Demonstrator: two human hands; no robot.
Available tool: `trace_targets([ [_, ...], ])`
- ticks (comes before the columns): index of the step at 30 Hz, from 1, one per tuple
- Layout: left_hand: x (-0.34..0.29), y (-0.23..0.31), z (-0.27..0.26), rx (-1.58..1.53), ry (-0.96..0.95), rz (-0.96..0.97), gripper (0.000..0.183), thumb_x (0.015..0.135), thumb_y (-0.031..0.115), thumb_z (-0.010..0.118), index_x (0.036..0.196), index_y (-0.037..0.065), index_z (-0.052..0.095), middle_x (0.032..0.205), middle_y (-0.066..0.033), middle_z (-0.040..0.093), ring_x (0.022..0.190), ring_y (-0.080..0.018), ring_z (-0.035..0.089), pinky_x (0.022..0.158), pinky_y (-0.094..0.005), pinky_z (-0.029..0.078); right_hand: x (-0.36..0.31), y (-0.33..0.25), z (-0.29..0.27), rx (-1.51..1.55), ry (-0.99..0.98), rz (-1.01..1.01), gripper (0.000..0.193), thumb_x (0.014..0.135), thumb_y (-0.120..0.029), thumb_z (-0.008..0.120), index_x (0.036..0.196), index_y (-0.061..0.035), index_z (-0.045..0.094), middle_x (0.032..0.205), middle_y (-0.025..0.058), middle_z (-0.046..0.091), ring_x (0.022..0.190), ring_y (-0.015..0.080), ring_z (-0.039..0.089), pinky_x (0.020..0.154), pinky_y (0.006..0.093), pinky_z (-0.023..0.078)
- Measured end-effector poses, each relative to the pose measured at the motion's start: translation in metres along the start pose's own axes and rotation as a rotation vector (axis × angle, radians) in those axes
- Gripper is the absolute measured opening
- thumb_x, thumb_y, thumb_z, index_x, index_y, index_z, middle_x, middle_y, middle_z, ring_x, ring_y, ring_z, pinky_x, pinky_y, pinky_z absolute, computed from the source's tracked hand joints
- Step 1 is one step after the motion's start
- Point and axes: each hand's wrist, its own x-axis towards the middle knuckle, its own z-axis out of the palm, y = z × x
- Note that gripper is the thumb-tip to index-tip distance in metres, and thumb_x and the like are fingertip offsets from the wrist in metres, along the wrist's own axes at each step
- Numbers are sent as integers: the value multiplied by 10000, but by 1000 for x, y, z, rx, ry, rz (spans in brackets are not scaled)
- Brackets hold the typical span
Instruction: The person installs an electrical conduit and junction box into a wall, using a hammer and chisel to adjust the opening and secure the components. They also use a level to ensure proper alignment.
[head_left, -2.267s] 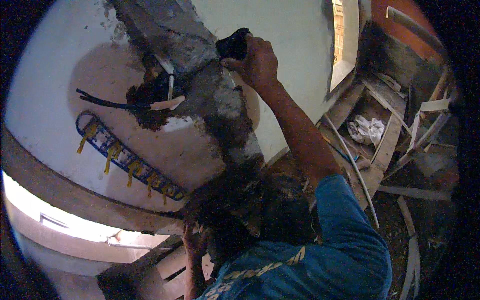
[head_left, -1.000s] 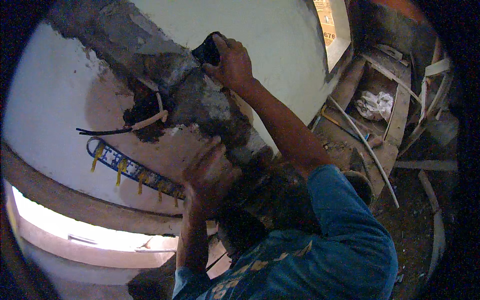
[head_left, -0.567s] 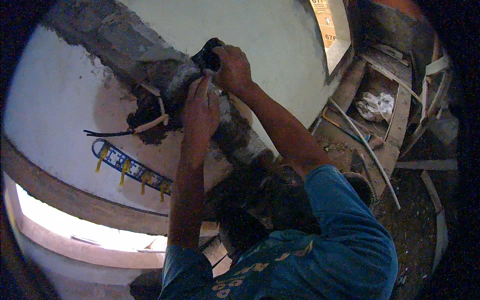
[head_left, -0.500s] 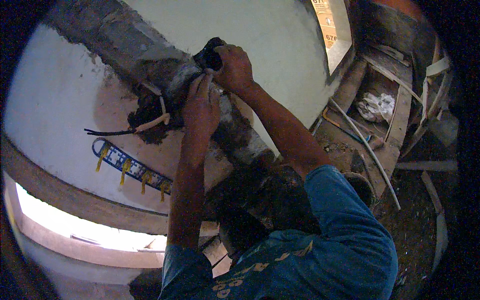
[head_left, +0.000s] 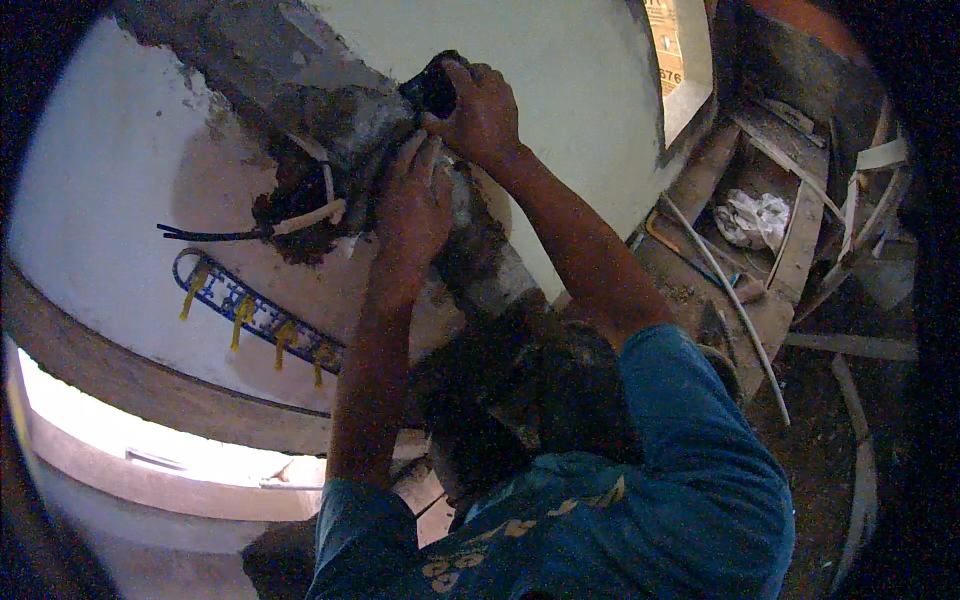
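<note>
Both hands up at the broken channel in the wall.

Head view: the right hand (head_left: 480, 110) is clenched round a black tool (head_left: 432, 88) at the channel (head_left: 340, 120); the left hand (head_left: 410, 205) presses flat just below, fingers spread, grasping nothing. Next, steady careful work beside the loose cables (head_left: 290, 222). Since 2.3 s ago, the left hand has risen from below.

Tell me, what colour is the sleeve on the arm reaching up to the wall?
The sleeve is blue, seen in the head view, the only one; its hand grips a black object.
</note>
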Motion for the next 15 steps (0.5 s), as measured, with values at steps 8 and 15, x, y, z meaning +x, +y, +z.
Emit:
trace_targets([
  [8, -27, 32, -11, -188, -108, -161, 487, 921, 203, 610, 1373, 35, 541, 1447, -213, 478, 1338, -383, 459, 1143, -465, 343, 5, -10, -8, -17, -80, 100, 905, 594, -407, 880, 1336, -17, 539, 1140, 206, 609, 1045, 368, 594, 911, 467, 493],
  [15, -102, 50, -27, -332, -184, -85, 506, 918, 248, 630, 1380, 62, 542, 1444, -197, 488, 1314, -393, 484, 1115, -477, 372, 10, -10, -13, 5, -123, 105, 903, 599, -428, 865, 1317, 13, 540, 1117, 211, 601, 1051, 369, 591, 927, 460, 497],
])
